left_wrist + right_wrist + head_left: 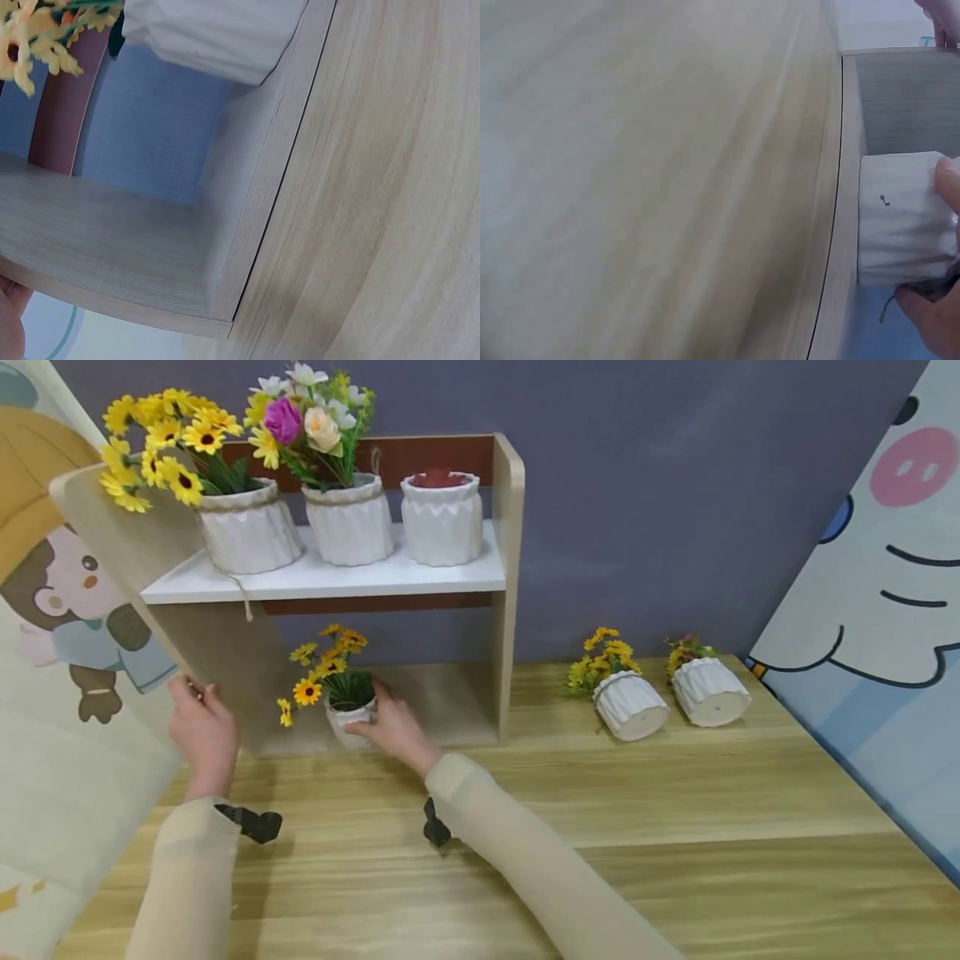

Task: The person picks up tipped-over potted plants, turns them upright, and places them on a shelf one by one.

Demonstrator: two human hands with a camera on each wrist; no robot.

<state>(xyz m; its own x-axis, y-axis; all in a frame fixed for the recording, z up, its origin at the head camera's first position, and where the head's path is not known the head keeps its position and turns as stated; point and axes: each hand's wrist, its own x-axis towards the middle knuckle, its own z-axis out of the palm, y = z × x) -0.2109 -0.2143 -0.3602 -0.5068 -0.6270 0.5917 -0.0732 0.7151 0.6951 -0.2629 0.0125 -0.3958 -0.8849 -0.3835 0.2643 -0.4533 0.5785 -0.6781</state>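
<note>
My right hand [393,727] grips a small white ribbed flowerpot [348,720] of yellow daisies [330,668], thumb at its front and fingers round its right side. In the right wrist view, the pot [904,225] stands on the shelf's bottom board near its front edge. On the left, my left hand [204,731] holds the front edge of the wooden shelf's side panel [217,652], fingers curled. Only part of that hand [11,322] shows in the left wrist view.
On the white upper board [337,578] stand a daisy pot [251,531], a mixed-flower pot [351,527] and a white pot [442,522] with something dark red in it. Two flowerpots, one [632,706] beside the other [711,692], lie tipped over on the wooden table [675,802].
</note>
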